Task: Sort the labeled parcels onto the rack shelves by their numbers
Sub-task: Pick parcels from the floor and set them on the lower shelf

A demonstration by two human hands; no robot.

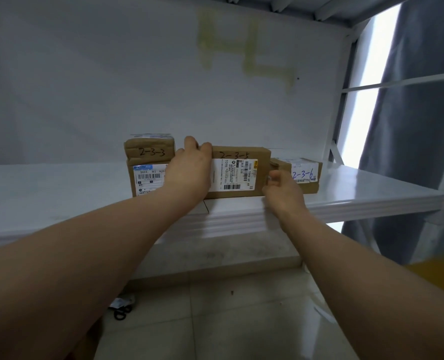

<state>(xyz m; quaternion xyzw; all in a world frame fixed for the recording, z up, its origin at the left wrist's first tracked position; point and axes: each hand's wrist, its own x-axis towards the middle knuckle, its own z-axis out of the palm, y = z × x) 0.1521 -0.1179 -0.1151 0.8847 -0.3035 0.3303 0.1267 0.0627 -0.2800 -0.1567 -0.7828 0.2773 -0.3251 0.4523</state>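
Parcel 2-3-5 (239,172) stands between 2-3-3 (148,162) and 2-3-6 (305,175); left hand (189,170) grips its top-left corner, right hand (283,189) its right edge.

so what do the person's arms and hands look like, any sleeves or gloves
No sleeves or gloves: the left hand and right hand are bare, as are both forearms to the frame edge. No watch or bracelet shows. A small greyish band, possibly a ring, sits on one right-hand finger.
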